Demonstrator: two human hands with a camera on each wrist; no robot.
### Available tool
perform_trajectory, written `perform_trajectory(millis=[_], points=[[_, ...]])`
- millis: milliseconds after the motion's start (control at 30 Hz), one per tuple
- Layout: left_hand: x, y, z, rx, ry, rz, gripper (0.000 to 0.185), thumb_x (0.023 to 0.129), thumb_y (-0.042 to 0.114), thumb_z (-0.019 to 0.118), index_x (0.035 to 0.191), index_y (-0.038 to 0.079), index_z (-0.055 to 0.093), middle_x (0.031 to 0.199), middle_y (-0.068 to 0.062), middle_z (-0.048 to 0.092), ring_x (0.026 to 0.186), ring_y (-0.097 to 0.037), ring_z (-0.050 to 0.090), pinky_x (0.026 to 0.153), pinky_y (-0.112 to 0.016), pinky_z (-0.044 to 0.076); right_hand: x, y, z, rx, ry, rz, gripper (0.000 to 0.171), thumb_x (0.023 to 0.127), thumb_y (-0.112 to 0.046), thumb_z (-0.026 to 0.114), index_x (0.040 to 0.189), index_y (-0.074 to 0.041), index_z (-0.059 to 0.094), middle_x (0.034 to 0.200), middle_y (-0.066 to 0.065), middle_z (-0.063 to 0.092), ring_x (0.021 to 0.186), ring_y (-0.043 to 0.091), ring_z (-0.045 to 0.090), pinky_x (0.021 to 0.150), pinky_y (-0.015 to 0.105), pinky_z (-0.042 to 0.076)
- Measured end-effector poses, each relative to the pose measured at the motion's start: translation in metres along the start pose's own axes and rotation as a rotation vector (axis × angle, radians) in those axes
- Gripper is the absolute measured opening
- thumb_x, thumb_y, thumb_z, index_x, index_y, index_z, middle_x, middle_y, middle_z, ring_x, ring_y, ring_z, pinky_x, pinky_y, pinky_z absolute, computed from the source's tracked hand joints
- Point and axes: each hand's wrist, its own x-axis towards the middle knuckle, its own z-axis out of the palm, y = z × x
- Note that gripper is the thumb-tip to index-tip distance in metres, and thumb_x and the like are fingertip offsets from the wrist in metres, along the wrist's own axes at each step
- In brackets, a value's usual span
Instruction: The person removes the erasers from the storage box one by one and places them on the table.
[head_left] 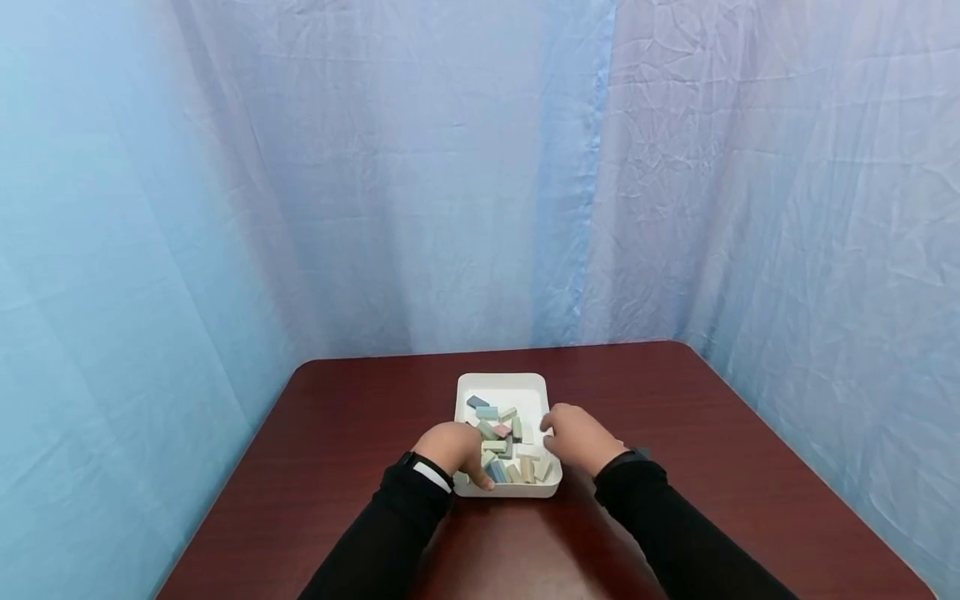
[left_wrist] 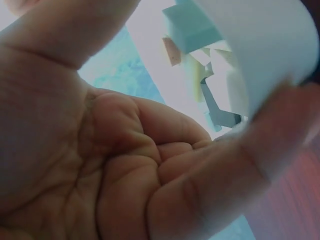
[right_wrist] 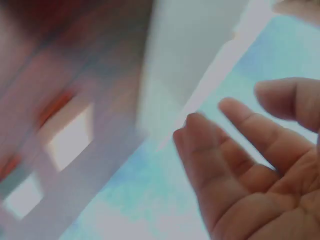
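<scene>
My sleeves (head_left: pixel 390 533) come up from the near edge of the table (head_left: pixel 315 467), dark, with a band at each wrist. My left hand (head_left: pixel 452 451) sits at the tray's (head_left: pixel 501 385) near left corner, fingers curled down over the rim, one fingertip on the outer wall; whether they pinch a block I cannot tell. From the left wrist view my palm (left_wrist: pixel 100 165) is cupped, the fingers bent loosely, and the tray's white wall (left_wrist: pixel 270 50) curves just past them. My right hand (head_left: pixel 576 437) rests at the tray's right rim, fingers bent inward over the blocks (head_left: pixel 501 442). From the right wrist view those fingers (right_wrist: pixel 235 150) are slightly apart and relaxed, holding nothing. The tray stands mid-table, between my hands, with pastel blocks heaped loosely in its near half. Behind the table hangs a wrinkled blue curtain (head_left: pixel 420 167).
</scene>
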Motion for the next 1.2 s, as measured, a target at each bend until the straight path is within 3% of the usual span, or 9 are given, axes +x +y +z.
perform_trajectory(millis=[67, 133, 467, 567, 700, 833, 933, 1067, 1200], points=[[0.000, -0.001, 0.000, -0.017, 0.003, -0.001, 0.047, 0.081, 0.052, 0.092, 0.099, 0.010, 0.079, 0.105, -0.003, 0.074, 0.094, -0.019, 0.065, 0.096, -0.043, 0.057, -0.003, -0.012, 0.001, 0.055, -0.032, -0.049, 0.021, 0.099, -0.006, 0.069, 0.117, -0.002, 0.078, 0.117, 0.014, 0.075, 0.112, 0.032, 0.071, 0.094, 0.048, 0.059], [0.000, -0.002, 0.000, -0.024, 0.004, -0.001, 0.045, 0.080, 0.051, 0.093, 0.096, 0.011, 0.078, 0.103, -0.002, 0.073, 0.091, -0.018, 0.063, 0.095, -0.042, 0.057, -0.005, -0.020, 0.002, 0.089, -0.073, -0.077, 0.023, 0.098, -0.006, 0.071, 0.120, -0.002, 0.078, 0.120, 0.014, 0.076, 0.115, 0.033, 0.071, 0.095, 0.050, 0.059], [0.001, -0.009, -0.001, 0.007, 0.002, 0.007, 0.040, 0.077, 0.047, 0.096, 0.084, 0.013, 0.076, 0.092, 0.002, 0.069, 0.084, -0.016, 0.062, 0.090, -0.040, 0.057, 0.000, -0.029, 0.018, 0.036, -0.154, -0.125, 0.023, 0.097, -0.009, 0.075, 0.119, -0.006, 0.079, 0.118, 0.010, 0.078, 0.106, 0.025, 0.072, 0.088, 0.044, 0.059], [0.001, -0.012, -0.001, 0.005, 0.004, 0.011, 0.037, 0.078, 0.043, 0.096, 0.087, 0.012, 0.076, 0.092, 0.002, 0.069, 0.085, -0.016, 0.061, 0.090, -0.040, 0.057, 0.003, -0.029, 0.024, -0.028, -0.128, -0.113, 0.016, 0.093, -0.008, 0.077, 0.109, -0.007, 0.080, 0.104, 0.006, 0.078, 0.091, 0.021, 0.068, 0.081, 0.039, 0.056], [-0.001, -0.014, -0.002, -0.011, 0.005, 0.015, 0.034, 0.079, 0.037, 0.096, 0.089, 0.012, 0.075, 0.092, 0.001, 0.068, 0.084, -0.017, 0.060, 0.088, -0.040, 0.056, 0.005, -0.029, 0.031, -0.091, -0.099, -0.111, 0.008, 0.084, -0.002, 0.079, 0.085, -0.009, 0.076, 0.075, -0.002, 0.063, 0.068, 0.016, 0.045, 0.066, 0.033, 0.040], [-0.003, -0.012, -0.002, 0.012, 0.017, 0.013, 0.033, 0.078, 0.037, 0.097, 0.083, 0.012, 0.076, 0.089, 0.002, 0.068, 0.082, -0.016, 0.060, 0.089, -0.039, 0.057, 0.002, -0.030, 0.032, -0.096, -0.071, -0.135, 0.034, 0.081, 0.000, 0.078, 0.062, -0.013, 0.053, 0.061, -0.007, 0.032, 0.062, 0.014, 0.026, 0.060, 0.030, 0.027], [-0.004, -0.009, -0.003, 0.040, 0.030, 0.011, 0.033, 0.076, 0.037, 0.098, 0.079, 0.013, 0.076, 0.087, 0.003, 0.068, 0.081, -0.015, 0.060, 0.089, -0.038, 0.058, -0.002, -0.031, 0.030, -0.108, -0.044, -0.167, 0.047, 0.082, 0.001, 0.077, 0.059, -0.017, 0.040, 0.062, -0.008, 0.023, 0.061, 0.012, 0.021, 0.058, 0.029, 0.023], [-0.004, -0.006, -0.005, 0.060, 0.043, 0.011, 0.032, 0.075, 0.036, 0.099, 0.079, 0.014, 0.077, 0.085, 0.004, 0.067, 0.080, -0.015, 0.059, 0.086, -0.037, 0.058, -0.005, -0.032, 0.025, -0.129, -0.043, -0.200, 0.030, 0.084, 0.000, 0.079, 0.065, -0.013, 0.059, 0.063, -0.006, 0.041, 0.061, 0.012, 0.031, 0.059, 0.029, 0.030], [-0.002, -0.005, -0.008, 0.072, 0.040, 0.015, 0.030, 0.075, 0.035, 0.099, 0.079, 0.014, 0.078, 0.086, 0.004, 0.068, 0.081, -0.015, 0.060, 0.086, -0.036, 0.058, -0.004, -0.032, 0.020, -0.177, -0.081, -0.217, 0.007, 0.087, -0.006, 0.085, 0.089, -0.010, 0.079, 0.080, 0.001, 0.063, 0.069, 0.012, 0.050, 0.065, 0.028, 0.044]])
